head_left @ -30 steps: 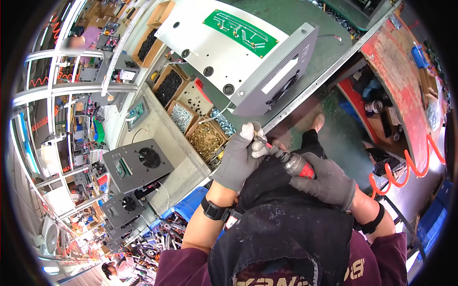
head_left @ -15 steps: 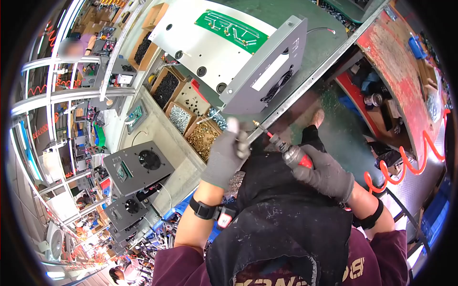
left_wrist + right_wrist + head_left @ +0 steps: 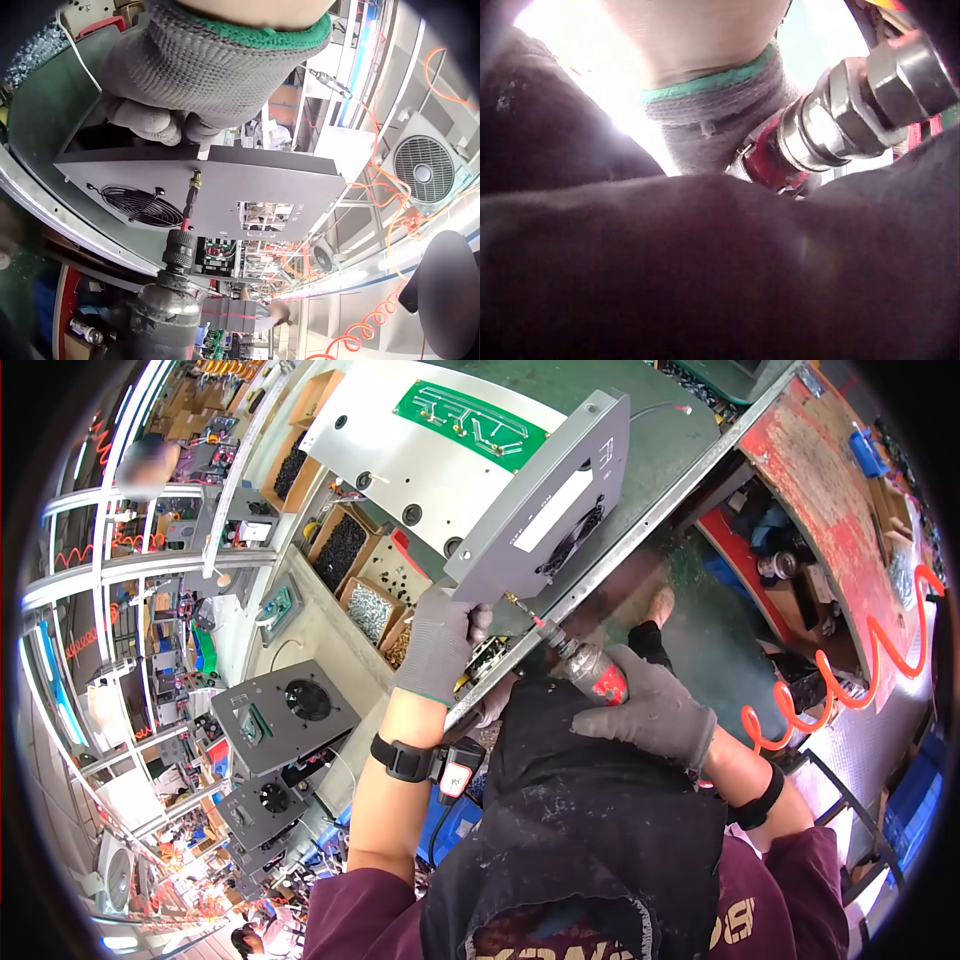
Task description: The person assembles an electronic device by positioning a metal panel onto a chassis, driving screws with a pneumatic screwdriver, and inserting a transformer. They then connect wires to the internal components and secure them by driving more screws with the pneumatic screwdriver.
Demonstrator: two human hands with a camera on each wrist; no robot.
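A grey metal chassis (image 3: 530, 510) with a green circuit board (image 3: 465, 420) on top lies on the green bench. My gloved left hand (image 3: 440, 635) grips its near corner, fingers curled over the edge (image 3: 161, 127). My gloved right hand (image 3: 650, 710) holds a red pneumatic screwdriver (image 3: 590, 665). Its bit carries a brass screw (image 3: 196, 180) that sits at the chassis side panel (image 3: 247, 176), beside the fan grille (image 3: 139, 202). In the right wrist view only the glove cuff (image 3: 712, 112) and the screwdriver's air fitting (image 3: 855, 112) show above dark cloth.
Cardboard boxes of screws (image 3: 372, 608) and black parts (image 3: 340, 545) line the bench's left side. Several more grey fan chassis (image 3: 285, 715) stand below left. An orange coiled air hose (image 3: 830, 690) hangs at right. The bench's metal edge rail (image 3: 650, 525) runs diagonally.
My left hand left the screwdriver bit and went up to grip the chassis corner. The screwdriver rose with its screw to the chassis side panel.
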